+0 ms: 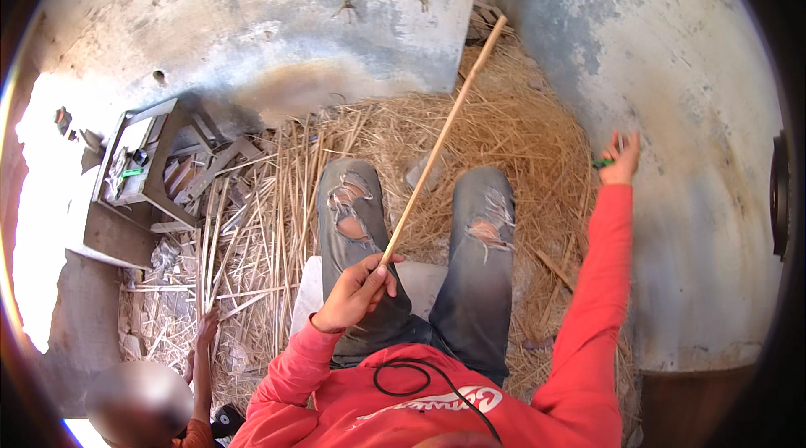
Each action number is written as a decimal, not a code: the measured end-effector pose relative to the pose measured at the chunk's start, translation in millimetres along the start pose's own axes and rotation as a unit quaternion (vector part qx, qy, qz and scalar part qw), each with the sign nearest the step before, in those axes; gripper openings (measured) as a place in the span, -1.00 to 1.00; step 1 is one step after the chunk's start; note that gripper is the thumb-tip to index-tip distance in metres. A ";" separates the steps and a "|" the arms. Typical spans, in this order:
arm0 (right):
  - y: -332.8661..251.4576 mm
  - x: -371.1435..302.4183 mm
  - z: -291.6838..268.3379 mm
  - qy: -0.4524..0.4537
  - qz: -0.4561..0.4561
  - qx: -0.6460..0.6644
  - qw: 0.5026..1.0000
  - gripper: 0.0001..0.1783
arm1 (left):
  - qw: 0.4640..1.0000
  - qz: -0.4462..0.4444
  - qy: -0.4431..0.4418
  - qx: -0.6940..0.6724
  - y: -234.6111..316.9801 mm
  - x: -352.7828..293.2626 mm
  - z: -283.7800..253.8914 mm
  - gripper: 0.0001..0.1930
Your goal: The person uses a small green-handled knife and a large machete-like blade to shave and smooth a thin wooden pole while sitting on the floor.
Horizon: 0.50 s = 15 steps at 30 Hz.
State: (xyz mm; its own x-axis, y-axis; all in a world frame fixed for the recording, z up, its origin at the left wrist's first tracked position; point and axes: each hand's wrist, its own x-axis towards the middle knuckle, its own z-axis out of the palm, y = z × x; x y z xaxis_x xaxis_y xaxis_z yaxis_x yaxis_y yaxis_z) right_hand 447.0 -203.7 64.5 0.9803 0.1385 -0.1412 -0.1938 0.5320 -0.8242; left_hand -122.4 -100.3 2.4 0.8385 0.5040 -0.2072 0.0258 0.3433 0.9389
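The left hand [356, 293] grips a stick [441, 139] toward one o'clock; the right hand [620, 166], at two o'clock, holds a green object [602, 163].

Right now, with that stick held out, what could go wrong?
1. The left hand grips the long stick only near its lower end, so the far end could swing and knock the wall panel.
2. The torn jeans bare skin at both knees; a rough stick might scratch it.
3. The right hand is out by the right-hand wall; a wide swing might bump it.
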 end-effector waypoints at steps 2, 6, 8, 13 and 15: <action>4.2 2.8 -27.7 0.008 0.133 0.014 0.991 -0.36 | 0.999 0.018 0.025 -0.015 7.5 3.5 1.0 -0.59; 41.5 -80.0 -38.6 -0.053 0.336 -0.043 0.940 -0.43 | 0.996 0.053 0.070 0.011 25.6 17.1 8.4 -0.58; 46.7 -134.2 -26.5 -0.159 0.315 -0.120 0.928 -0.50 | 0.994 0.071 0.080 0.024 30.5 29.0 16.1 -0.58; 50.1 -239.8 2.2 -0.463 -0.135 -0.426 0.766 -0.47 | 0.988 0.102 0.093 0.069 39.7 50.0 41.1 -0.62; 40.6 -281.8 23.9 -0.512 -0.217 -0.479 0.679 -0.41 | 0.985 0.119 0.100 0.078 38.8 54.0 52.1 -0.63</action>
State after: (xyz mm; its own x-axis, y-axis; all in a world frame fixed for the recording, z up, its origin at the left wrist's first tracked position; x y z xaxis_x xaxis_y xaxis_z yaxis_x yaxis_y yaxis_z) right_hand 161.9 -201.2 83.9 0.3007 0.9117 0.2800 0.6998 -0.0115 -0.7142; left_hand -47.8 -101.1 41.9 0.7073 0.7068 -0.0111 -0.0628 0.0785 0.9949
